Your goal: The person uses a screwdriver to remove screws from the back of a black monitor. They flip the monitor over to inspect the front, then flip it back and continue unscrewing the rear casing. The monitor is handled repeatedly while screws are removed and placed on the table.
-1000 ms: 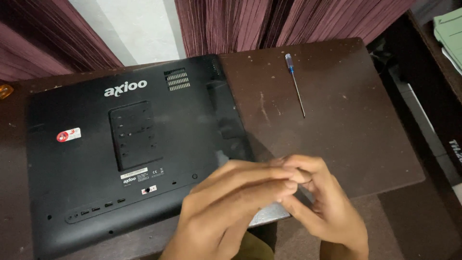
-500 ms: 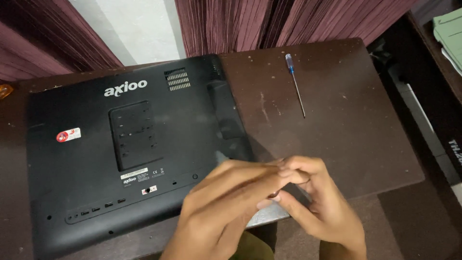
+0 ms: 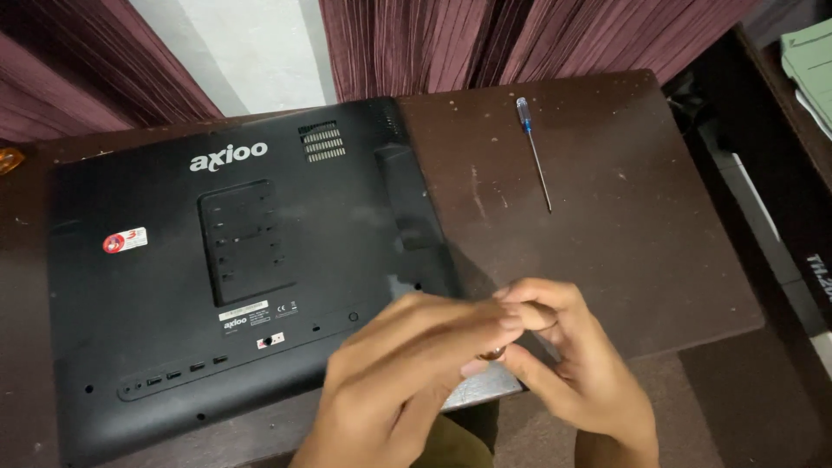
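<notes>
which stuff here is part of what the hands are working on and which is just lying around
In hand:
- left hand and right hand, fingers pinched together over a small item too hidden to name
- black all-in-one computer, face down under the hands
- grey metal plate at its corner

Lying about:
- blue-handled screwdriver, untouched
- brown table
- maroon curtains
- green papers
</notes>
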